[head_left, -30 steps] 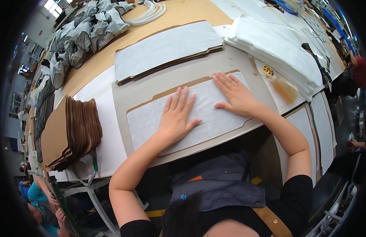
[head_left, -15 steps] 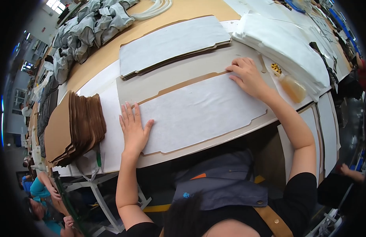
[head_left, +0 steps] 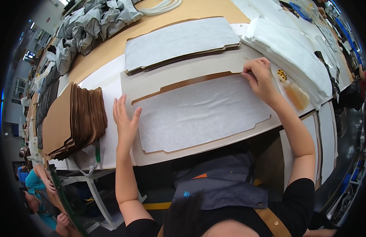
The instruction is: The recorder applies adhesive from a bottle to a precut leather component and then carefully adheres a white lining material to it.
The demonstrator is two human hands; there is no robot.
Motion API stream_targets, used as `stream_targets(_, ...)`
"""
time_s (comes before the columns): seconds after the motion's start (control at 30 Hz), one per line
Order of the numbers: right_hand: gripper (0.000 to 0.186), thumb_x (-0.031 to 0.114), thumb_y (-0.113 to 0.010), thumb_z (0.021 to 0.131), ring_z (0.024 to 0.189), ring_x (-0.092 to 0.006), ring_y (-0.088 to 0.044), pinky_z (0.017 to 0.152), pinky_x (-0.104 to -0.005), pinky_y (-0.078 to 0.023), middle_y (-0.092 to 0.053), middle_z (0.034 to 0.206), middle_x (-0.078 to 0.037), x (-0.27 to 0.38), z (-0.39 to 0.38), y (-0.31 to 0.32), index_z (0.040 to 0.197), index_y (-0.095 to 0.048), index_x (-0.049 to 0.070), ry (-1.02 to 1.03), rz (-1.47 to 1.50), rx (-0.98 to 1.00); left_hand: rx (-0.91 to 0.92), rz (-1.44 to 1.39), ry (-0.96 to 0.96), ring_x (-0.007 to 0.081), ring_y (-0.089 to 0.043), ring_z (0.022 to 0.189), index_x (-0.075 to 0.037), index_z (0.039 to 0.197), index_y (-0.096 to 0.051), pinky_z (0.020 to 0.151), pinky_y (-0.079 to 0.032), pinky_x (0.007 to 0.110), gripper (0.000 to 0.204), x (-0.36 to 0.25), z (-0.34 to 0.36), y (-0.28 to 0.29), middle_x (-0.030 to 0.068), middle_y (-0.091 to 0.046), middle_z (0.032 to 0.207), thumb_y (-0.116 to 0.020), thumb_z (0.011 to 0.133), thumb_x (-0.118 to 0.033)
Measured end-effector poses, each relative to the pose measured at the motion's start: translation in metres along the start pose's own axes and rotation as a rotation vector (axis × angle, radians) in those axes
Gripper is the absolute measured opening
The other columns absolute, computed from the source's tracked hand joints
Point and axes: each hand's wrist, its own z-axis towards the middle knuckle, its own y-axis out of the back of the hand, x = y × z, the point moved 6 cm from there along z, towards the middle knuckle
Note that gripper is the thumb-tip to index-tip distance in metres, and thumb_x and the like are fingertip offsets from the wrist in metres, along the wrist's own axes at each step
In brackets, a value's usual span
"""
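A brown board with a slightly wrinkled white sheet on its face (head_left: 198, 114) lies on a grey work mat (head_left: 187, 65) at the table's front. My left hand (head_left: 123, 118) is raised at the board's left end, fingers apart, holding nothing. My right hand (head_left: 258, 79) pinches the board's upper right corner, where a strip of brown shows above the white. Behind, a stack of similar white-faced boards (head_left: 179, 41) lies on the mat. Left of my left hand stands a pile of brown cut pieces (head_left: 58, 118).
Grey fabric bundles (head_left: 92, 25) and white tubing (head_left: 163, 7) are at the back. At right lie white padding sheets (head_left: 289, 59), a bottle of amber liquid (head_left: 295, 96) and more panels (head_left: 321, 142). A co-worker in teal (head_left: 34, 183) is at lower left.
Both hands were spread flat on the white sheet. My left hand has moved left and lifted; my right hand has shifted to the upper right corner and closed on it.
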Motion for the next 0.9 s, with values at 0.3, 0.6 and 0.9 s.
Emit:
stream_targets(0.3, 0.02, 0.007, -0.072, 0.084, 0.084, -0.0162, -0.058, 0.091, -0.0303, -0.038, -0.064, 0.086, -0.002, -0.021, -0.014, 0.015, 0.101, -0.061, 0.007, -0.129, 0.034, -0.102, 0.05, -0.963, 0.335, 0.0014, -0.048, 0.075, -0.002, 0.103, -0.067, 0.068, -0.036, 0.017, 0.023, 0.007, 0.004, -0.002, -0.0056, -0.062, 0.084, -0.065, 0.097, -0.024)
stream_targets(0.6, 0.032, 0.015, -0.069, 0.091, 0.082, -0.0063, -0.062, 0.076, -0.0216, -0.048, -0.07, 0.094, -0.004, -0.063, -0.075, 0.009, 0.115, -0.06, -0.003, -0.946, 0.743, 0.419, 0.552, -0.896, 0.511, 0.0008, -0.041, 0.055, 0.0, 0.101, -0.068, 0.05, -0.031, 0.018, 0.025, 0.015, -0.043, -0.011, -0.0068, -0.057, 0.071, -0.062, 0.098, -0.025)
stream_targets(0.9, 0.017, 0.012, -0.066, 0.093, 0.076, -0.0044, -0.061, 0.07, -0.0202, -0.048, -0.069, 0.087, -0.003, -0.067, -0.03, 0.027, 0.1, -0.063, -0.003, -0.803, 0.758, 0.19, 0.232, -0.934, 0.361, 0.0011, -0.051, 0.063, 0.004, 0.096, -0.066, 0.053, -0.039, 0.018, 0.02, 0.01, 0.012, 0.023, -0.0032, -0.062, 0.073, -0.067, 0.095, -0.016)
